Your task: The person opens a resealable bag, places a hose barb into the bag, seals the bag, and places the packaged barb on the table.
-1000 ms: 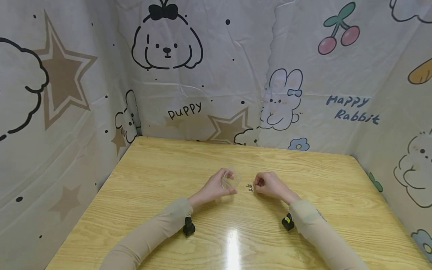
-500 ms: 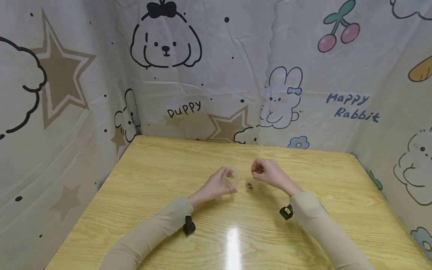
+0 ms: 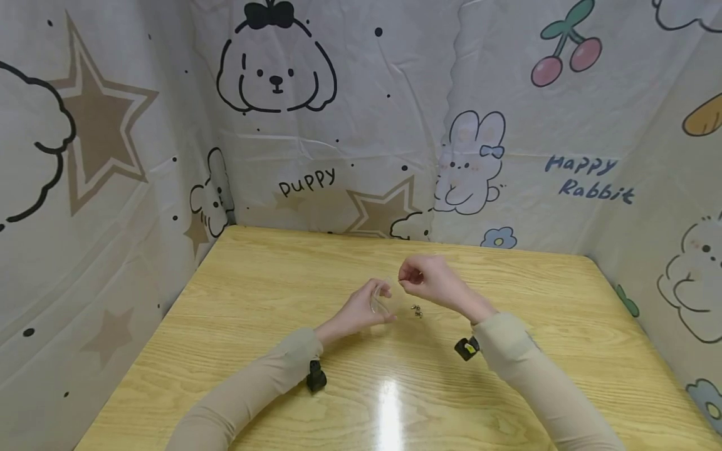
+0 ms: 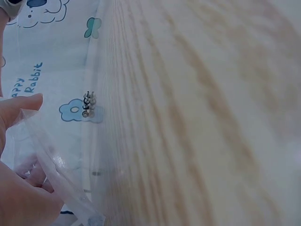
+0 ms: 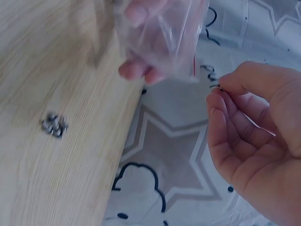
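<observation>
A clear plastic bag [image 3: 379, 300] [image 4: 56, 169] [image 5: 169, 42] is held in the left hand [image 3: 361, 309] [image 4: 23, 188], its fingers and thumb curled round it. Between thumb and index finger the right hand [image 3: 437, 282] [image 5: 258, 117] pinches a tiny metal piece [image 5: 217, 87], raised above the table beside the bag's upper right. Several small shiny metal pieces [image 3: 417, 311] [image 4: 88, 104] [image 5: 54, 125] lie in a small pile on the table, right of the bag and below the right hand in the head view.
The wooden table [image 3: 271, 269] reaches back to a printed cloth [image 3: 361, 125], which also hangs along both sides. Black wrist cameras sit at the left wrist [image 3: 316, 377] and the right wrist [image 3: 467, 347]. A light reflection shows at the table's front.
My right hand has risen from beside the pile and moved left, close to the bag. My left hand has stayed nearly still, holding the bag.
</observation>
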Demonstrator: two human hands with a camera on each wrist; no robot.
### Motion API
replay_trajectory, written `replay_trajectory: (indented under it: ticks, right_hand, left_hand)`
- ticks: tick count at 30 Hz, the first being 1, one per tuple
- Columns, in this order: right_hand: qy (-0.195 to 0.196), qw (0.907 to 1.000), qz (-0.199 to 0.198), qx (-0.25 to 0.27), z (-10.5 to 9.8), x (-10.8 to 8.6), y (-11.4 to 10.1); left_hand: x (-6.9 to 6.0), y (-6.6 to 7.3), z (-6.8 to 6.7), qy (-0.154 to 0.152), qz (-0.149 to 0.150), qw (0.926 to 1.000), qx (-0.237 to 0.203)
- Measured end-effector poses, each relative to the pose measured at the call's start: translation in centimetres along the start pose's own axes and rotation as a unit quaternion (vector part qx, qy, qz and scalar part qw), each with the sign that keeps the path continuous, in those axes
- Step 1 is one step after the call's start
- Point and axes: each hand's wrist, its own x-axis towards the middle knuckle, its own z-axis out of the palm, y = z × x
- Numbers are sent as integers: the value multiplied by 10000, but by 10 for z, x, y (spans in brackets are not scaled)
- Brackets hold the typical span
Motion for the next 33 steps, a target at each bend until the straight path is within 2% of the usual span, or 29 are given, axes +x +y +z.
replay_trajectory:
  ticks: [6, 13, 20, 33]
  right_hand:
    - [-141, 9996, -249, -76, 8, 3, -5]
    - [74, 9999, 39, 101, 6, 0, -1]
    - [149, 9990, 400, 135, 6, -9, 18]
    - [-617, 9915, 1137, 171, 26, -35, 61]
  left_hand:
    - [-1, 1, 0, -1, -39, 10000, -9]
    - [0, 1, 0, -16, -33, 10000, 64]
    - [0, 1, 0, 43, -40, 10000, 81]
    - [0, -1, 0, 99, -99, 9998, 110]
